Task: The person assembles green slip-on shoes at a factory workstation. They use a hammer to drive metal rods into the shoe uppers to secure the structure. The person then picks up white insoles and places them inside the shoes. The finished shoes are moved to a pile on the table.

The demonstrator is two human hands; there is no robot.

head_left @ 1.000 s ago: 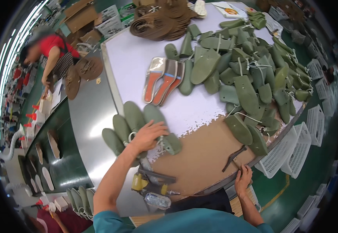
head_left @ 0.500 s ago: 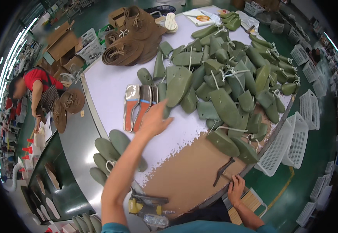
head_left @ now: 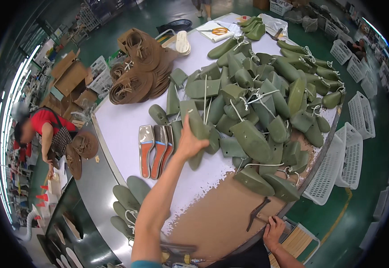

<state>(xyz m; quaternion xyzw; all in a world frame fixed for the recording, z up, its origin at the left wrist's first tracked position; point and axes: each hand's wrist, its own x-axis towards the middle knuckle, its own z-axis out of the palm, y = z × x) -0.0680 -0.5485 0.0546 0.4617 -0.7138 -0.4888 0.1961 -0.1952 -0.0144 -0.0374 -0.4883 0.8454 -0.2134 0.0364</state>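
My left hand [head_left: 191, 142] stretches far over the white table [head_left: 118, 129] and closes on a flat green shoe piece [head_left: 200, 130] at the near edge of a big heap of green shoe pieces [head_left: 266, 102], thumb raised. Just left of it lie three silver and orange insoles [head_left: 156, 149]. My right hand [head_left: 272, 231] rests with fingers spread on the table's near rim, holding nothing, beside a dark hand tool [head_left: 257, 213] on a brown board [head_left: 217, 214].
Stacks of brown shoe parts [head_left: 136, 76] sit at the far left of the table, orange-handled scissors [head_left: 219, 31] at the far end. White baskets [head_left: 351, 156] stand to the right. Green pieces [head_left: 129, 201] lie on the belt at left, where a person in red [head_left: 47, 129] works.
My left hand left the green pieces on the belt near me and reached forward across the table to the heap. My right hand stayed at the table edge.
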